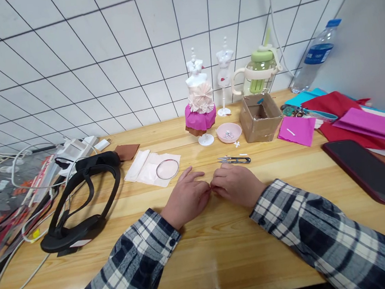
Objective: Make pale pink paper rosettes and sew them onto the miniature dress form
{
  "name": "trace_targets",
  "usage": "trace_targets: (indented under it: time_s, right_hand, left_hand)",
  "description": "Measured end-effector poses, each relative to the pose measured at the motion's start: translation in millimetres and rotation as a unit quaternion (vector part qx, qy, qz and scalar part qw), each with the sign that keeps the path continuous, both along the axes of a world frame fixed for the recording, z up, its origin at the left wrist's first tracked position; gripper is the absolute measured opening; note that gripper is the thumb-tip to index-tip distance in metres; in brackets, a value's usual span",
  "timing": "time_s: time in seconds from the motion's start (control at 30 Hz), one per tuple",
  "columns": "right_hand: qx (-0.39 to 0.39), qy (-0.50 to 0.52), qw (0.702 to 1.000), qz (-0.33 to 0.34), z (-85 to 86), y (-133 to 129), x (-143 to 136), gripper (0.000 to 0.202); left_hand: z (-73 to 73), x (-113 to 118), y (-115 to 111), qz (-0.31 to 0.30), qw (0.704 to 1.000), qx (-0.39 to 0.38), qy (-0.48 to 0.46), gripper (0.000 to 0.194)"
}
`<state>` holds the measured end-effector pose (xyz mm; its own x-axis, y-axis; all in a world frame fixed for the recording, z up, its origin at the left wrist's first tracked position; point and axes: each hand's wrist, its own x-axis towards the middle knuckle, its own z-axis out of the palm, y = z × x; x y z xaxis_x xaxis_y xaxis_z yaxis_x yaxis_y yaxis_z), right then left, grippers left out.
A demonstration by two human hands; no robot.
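My left hand (188, 195) and my right hand (234, 184) meet fingertip to fingertip above the middle of the table. Thumb and index finger of the left are pinched together, its other fingers stretched out. The right hand's fingers are curled closed against that pinch. Whatever lies between them is too small or hidden to make out. Just beyond the right hand lie small thread snips (234, 159). Left of my left hand, a thin ring (167, 169) rests on pale pink fabric (146, 168). Farther back stands a mini dress form (199, 95) with a pleated pale top and magenta skirt.
A pink dish (229, 132) with small beads, a cardboard box (261, 120), a second dress form (225, 73) and a green-lidded jug (259, 69) stand at the back. On the right are a phone (372, 170) and coloured fabrics (334, 105); on the left, a black headset (81, 203) and cables.
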<state>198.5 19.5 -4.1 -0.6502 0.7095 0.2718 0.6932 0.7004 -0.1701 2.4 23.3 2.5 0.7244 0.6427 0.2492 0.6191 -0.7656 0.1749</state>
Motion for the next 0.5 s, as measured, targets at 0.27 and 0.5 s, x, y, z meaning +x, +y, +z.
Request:
trace_targets:
  time_s: [0.27, 0.5]
  right_hand:
    - [-0.026, 0.129, 0.989, -0.068, 0.9, 27, 40, 0.025]
    - [-0.06, 0.005, 0.966, -0.253, -7.3, 41, 66, 0.026]
  left_hand:
    - [1.3, -1, -1, 0.043, 0.996, -0.049, -0.054, 0.013]
    - [-1.3, -1, 0, 0.061, 0.992, -0.084, -0.07, 0.009]
